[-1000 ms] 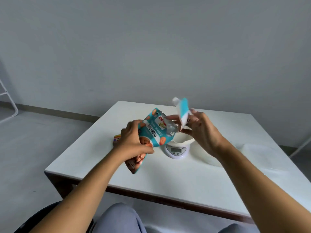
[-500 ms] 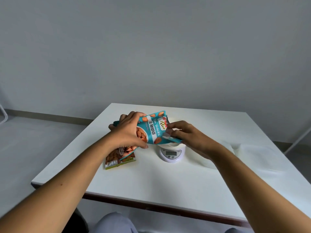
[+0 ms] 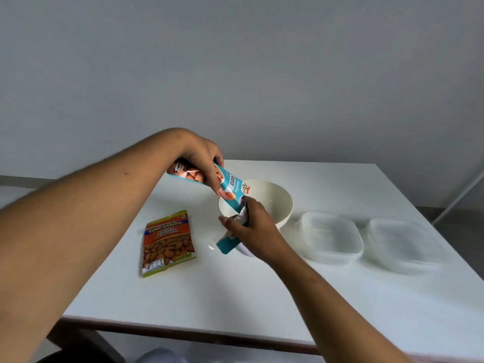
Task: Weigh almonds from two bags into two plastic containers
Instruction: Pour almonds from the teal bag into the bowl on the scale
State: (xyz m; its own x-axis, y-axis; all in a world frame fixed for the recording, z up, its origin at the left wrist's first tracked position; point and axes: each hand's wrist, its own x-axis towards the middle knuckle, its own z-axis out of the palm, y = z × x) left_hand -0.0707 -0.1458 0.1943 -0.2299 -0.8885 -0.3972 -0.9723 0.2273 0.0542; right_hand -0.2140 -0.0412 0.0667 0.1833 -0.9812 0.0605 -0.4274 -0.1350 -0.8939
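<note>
My left hand [image 3: 201, 161] grips a teal almond bag [image 3: 227, 186], tilted mouth-down over the near left rim of a cream bowl [image 3: 272, 203]. My right hand [image 3: 251, 227] pinches the bag's lower open end and holds its torn-off teal strip [image 3: 227, 243]. The bowl stands on a small scale, which is almost wholly hidden behind my right hand. A second bag, orange with "Salted Almonds" on it [image 3: 168, 242], lies flat and sealed on the table to the left. Two clear plastic containers [image 3: 330, 235] [image 3: 400, 243] sit side by side to the right of the bowl.
Everything rests on a white table [image 3: 235, 297] whose dark front edge runs near me. A grey wall stands behind it. A thin white metal leg [image 3: 461, 195] slants at the far right, off the table.
The teal bag has been raised and tipped mouth-down over the bowl by my left hand. My right hand has dropped to the bag's open end with the torn strip. The view has shifted left.
</note>
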